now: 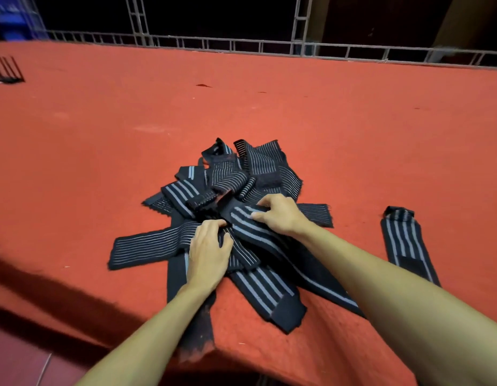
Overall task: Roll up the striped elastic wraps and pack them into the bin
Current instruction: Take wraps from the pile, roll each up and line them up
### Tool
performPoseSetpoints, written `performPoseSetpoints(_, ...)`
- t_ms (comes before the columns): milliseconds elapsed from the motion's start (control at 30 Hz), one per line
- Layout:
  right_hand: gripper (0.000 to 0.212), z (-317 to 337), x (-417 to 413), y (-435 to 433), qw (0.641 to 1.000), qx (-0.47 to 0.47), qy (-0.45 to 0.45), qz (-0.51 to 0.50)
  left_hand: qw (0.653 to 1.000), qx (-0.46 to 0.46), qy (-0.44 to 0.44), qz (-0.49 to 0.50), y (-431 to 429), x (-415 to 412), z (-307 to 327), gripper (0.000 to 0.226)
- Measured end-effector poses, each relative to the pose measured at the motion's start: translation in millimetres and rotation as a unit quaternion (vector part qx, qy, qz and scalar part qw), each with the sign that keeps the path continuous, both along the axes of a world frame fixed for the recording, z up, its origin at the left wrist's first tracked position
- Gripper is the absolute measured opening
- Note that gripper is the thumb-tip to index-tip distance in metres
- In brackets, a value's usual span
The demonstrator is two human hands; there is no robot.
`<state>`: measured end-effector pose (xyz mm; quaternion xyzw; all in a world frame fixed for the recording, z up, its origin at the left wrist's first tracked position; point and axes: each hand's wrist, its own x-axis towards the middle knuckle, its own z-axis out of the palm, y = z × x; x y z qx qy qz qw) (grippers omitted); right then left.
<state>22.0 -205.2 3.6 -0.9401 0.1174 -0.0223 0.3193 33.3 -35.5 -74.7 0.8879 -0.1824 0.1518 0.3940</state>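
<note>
A loose pile of black elastic wraps with grey stripes lies on the red table cover, near its front edge. My right hand grips the end of a broad-striped wrap on top of the pile, fingers curled over its edge. My left hand lies on the pile just left of it, fingertips curled into a thin-striped wrap. One wrap lies flat by itself to the right. No bin is in view.
Another striped wrap lies at the far left edge of the table. A metal railing runs along the table's far side, with darkness behind it. The table's front edge drops to a dark red floor at lower left.
</note>
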Motion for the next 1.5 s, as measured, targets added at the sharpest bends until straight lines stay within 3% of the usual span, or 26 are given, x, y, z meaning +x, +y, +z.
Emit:
performPoseSetpoints(267,0.002,49.0,-64.7,-59.8,0.994,0.04,-0.056,-0.086,0.979,0.199,0.02,0.032,-22.2,-27.2,40.5,0.029)
performPoseSetpoints(433,0.003,68.0,-103.5,-77.9,0.987,0.067,-0.089,-0.118,0.995,0.07,-0.072,0.015,-52.0,-64.3,74.5,0.022)
performPoseSetpoints(533,0.005,68.7,-124.5,-86.6,0.989,0.068,-0.073,-0.114,0.985,0.105,-0.124,-0.064,-61.0,-68.8,77.1,0.05)
performPoseSetpoints(667,0.01,57.4,-143.9,-97.5,0.987,0.106,-0.061,-0.102,0.973,0.174,-0.069,-0.138,-80.2,-70.6,65.6,0.046)
performPoseSetpoints(933,0.007,50.6,-162.0,-115.8,0.962,0.232,-0.068,-0.124,0.993,0.054,0.0,-0.106,-116.4,-88.9,46.3,0.025)
performPoseSetpoints(1033,0.009,45.0,-166.4,-126.5,0.96,0.221,-0.065,-0.158,0.994,0.062,0.003,-0.09,-120.2,-82.0,45.4,0.011)
performPoseSetpoints(1167,0.018,35.7,-170.8,-137.5,0.961,0.184,-0.048,-0.2,0.986,0.139,-0.031,-0.086,-121.6,-73.2,51.0,0.011)
performPoseSetpoints(1267,0.021,37.1,-178.6,-151.9,0.945,0.17,-0.09,-0.265,0.979,0.196,0.0,-0.052,-111.2,-62.9,53.4,0.012)
performPoseSetpoints(1367,0.019,50.4,-195.2,-164.9,0.92,0.236,-0.141,-0.28,0.962,0.268,0.01,-0.061,-110.4,-61.2,58.7,0.026)
performPoseSetpoints(1500,0.02,76.1,-209.7,-167.1,0.863,0.382,-0.213,-0.253,0.967,0.174,-0.091,-0.164,-141.0,-96.6,80.3,0.052)
